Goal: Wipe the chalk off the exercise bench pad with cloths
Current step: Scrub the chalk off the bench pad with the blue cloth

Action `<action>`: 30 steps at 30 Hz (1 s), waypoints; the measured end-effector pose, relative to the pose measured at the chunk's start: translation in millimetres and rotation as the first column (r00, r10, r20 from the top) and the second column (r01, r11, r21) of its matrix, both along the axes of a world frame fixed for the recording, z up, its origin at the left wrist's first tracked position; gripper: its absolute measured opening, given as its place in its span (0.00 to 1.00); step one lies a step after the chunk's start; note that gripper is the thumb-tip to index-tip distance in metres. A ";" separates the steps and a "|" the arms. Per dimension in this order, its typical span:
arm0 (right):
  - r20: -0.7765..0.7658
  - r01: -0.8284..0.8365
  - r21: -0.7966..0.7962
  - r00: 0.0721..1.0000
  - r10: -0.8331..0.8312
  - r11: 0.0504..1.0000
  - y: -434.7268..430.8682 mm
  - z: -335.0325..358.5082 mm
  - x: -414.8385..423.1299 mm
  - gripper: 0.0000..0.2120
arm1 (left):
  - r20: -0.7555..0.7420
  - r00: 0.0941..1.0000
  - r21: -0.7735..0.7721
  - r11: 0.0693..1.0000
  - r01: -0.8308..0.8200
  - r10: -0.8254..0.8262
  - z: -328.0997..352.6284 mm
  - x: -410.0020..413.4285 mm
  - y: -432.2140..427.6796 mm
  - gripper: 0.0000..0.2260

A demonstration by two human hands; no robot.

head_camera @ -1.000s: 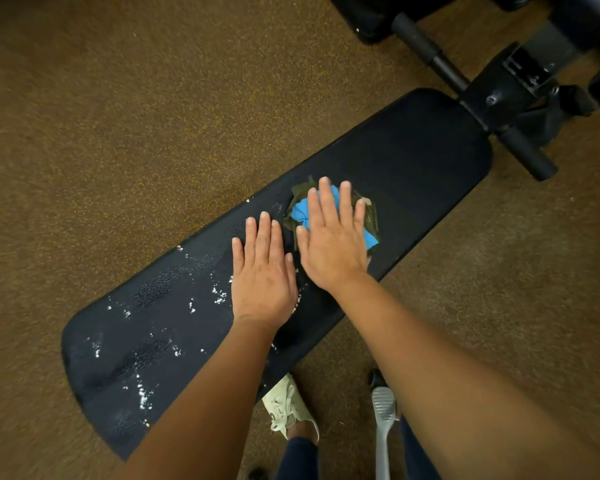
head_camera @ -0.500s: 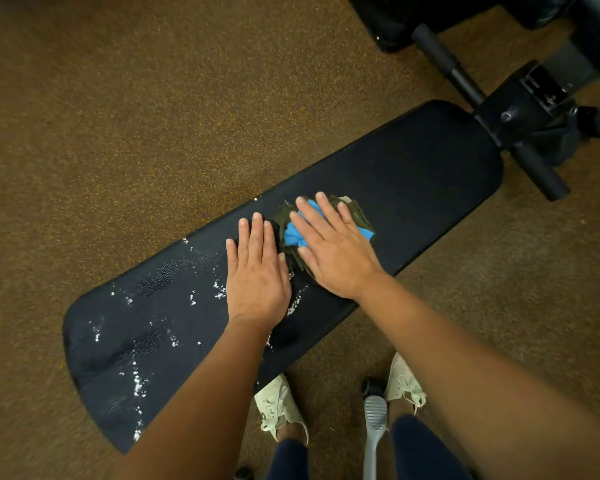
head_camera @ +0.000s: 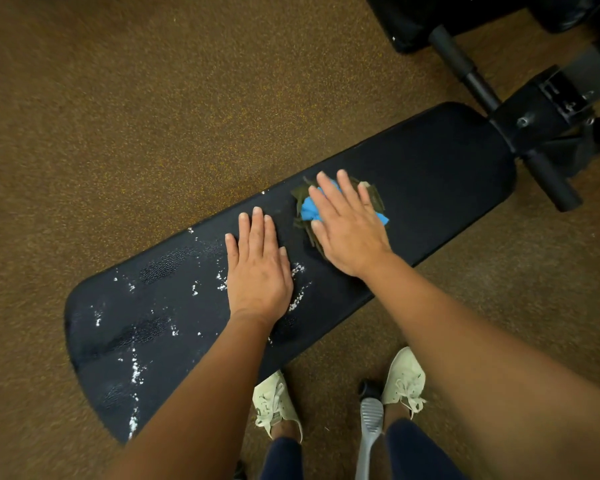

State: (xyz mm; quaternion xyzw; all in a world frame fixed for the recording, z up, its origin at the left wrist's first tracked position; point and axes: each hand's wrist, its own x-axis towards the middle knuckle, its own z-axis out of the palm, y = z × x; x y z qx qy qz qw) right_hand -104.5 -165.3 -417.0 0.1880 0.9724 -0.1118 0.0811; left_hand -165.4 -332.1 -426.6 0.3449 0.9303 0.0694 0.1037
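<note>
A long black bench pad [head_camera: 437, 168] runs diagonally from lower left to upper right. White chalk specks [head_camera: 136, 368] dot its lower left half, and more lie between my hands. My right hand [head_camera: 347, 230] presses flat on a bunched blue cloth [head_camera: 309, 211] that lies over a dark green cloth [head_camera: 373, 199] near the pad's middle. My left hand [head_camera: 257, 265] lies flat and bare on the pad just left of the cloths, fingers together, holding nothing.
Brown speckled floor [head_camera: 118, 116] surrounds the bench. The bench's black frame and roller bars [head_camera: 541, 133] stand at the upper right. My pale shoes [head_camera: 278, 403] and a grey metal foot [head_camera: 371, 420] are below the pad's near edge.
My right hand slid the cloths left and toward me half a second ago, then back away from my left hand. My left hand stayed put. The view tilted down, showing both shoes.
</note>
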 end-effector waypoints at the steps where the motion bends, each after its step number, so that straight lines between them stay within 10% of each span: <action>1: 0.003 0.082 -0.001 0.997 -0.082 0.997 -4.2 -0.1 -10.0 0.26 | -0.002 1.000 -0.005 1.000 -0.001 0.001 -0.6 0.2 0.3 0.26; 9: -0.069 -0.227 -0.046 0.972 0.223 0.973 -0.7 1.1 -4.4 0.24 | 0.002 1.000 -0.006 1.000 -0.028 0.028 0.2 0.4 -0.2 0.27; 14: -0.044 0.077 -0.030 0.996 -0.078 0.997 -11.5 -0.4 -28.5 0.26 | 0.003 0.999 -0.009 0.999 -0.046 0.046 -1.9 0.3 0.7 0.27; 20: -0.076 -0.230 -0.051 0.971 0.226 0.972 -3.4 1.0 -9.1 0.26 | -0.001 0.996 0.009 0.996 -0.085 0.085 -1.9 0.3 0.9 0.26; 25: -0.033 0.056 -0.008 0.998 -0.056 0.998 -6.0 -2.6 -39.4 0.28 | -0.005 0.994 -0.001 0.994 -0.105 0.105 -3.8 0.9 1.1 0.26; 30: -0.089 -0.319 -0.074 0.946 0.312 0.945 -8.6 0.4 -25.3 0.25 | -0.005 0.990 0.025 0.990 -0.142 0.142 -4.2 1.4 -0.4 0.25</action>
